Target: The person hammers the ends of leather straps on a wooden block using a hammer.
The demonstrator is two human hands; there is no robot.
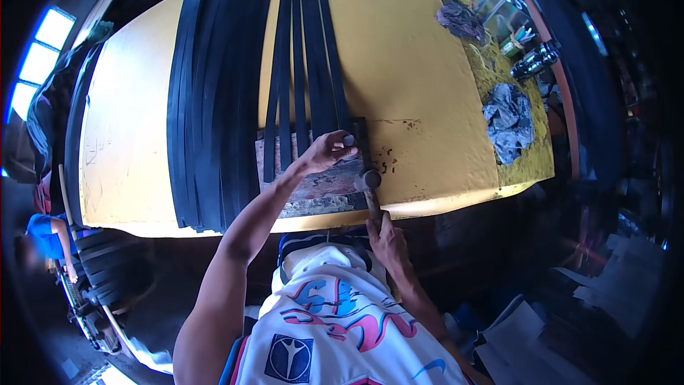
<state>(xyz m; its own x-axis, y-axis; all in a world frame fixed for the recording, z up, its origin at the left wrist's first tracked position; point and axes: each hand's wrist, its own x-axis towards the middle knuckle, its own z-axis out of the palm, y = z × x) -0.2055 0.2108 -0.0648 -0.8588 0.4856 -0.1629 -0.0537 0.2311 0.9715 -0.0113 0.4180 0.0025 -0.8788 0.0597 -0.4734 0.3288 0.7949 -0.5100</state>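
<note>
My left hand point(329, 153) is closed around a short metal punch point(348, 140), whose round grey end shows above the fingers. The hand is over a worn wooden board point(313, 189), at the ends of several narrow black straps point(301, 78). The punch's lower tip is hidden. My right hand point(388, 242) grips the handle of a hammer point(373, 202) by the table's front edge. The hammer's head lies at the board's right side, below and to the right of the punch, apart from it.
A broad stack of black strips point(221, 93) covers the yellow table point(406, 50) to the left. At the right are a crumpled grey cloth point(508, 122), a dark rag point(459, 20) and a black cylindrical object point(534, 60). A person in blue point(53, 239) is at far left.
</note>
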